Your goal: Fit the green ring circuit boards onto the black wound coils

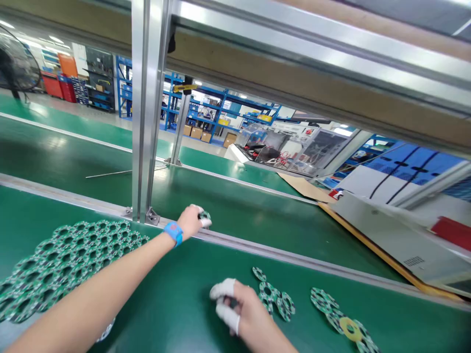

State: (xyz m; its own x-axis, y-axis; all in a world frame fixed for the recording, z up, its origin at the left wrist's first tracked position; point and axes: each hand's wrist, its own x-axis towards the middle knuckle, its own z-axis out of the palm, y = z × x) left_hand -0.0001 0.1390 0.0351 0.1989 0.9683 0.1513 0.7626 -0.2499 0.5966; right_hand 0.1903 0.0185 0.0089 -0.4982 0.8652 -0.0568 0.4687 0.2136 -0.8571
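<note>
My left hand, with white finger cots and a blue wristband, reaches to the metal rail and pinches a small green ring-shaped circuit board. Lower down, my right hand hovers over the green bench with its fingers curled. White cots cover its thumb and forefinger, whose tips stay slightly apart, and I see nothing between them. Just beyond it lies a small cluster of ring circuit boards. Many similar ring boards are laid out in rows at the left, partly behind my left forearm.
Farther right, another group of ring boards includes one yellow ring. An upright aluminium post stands on the rail, near my left hand. Beyond runs a green belt-like surface. A grey panel leans at the right.
</note>
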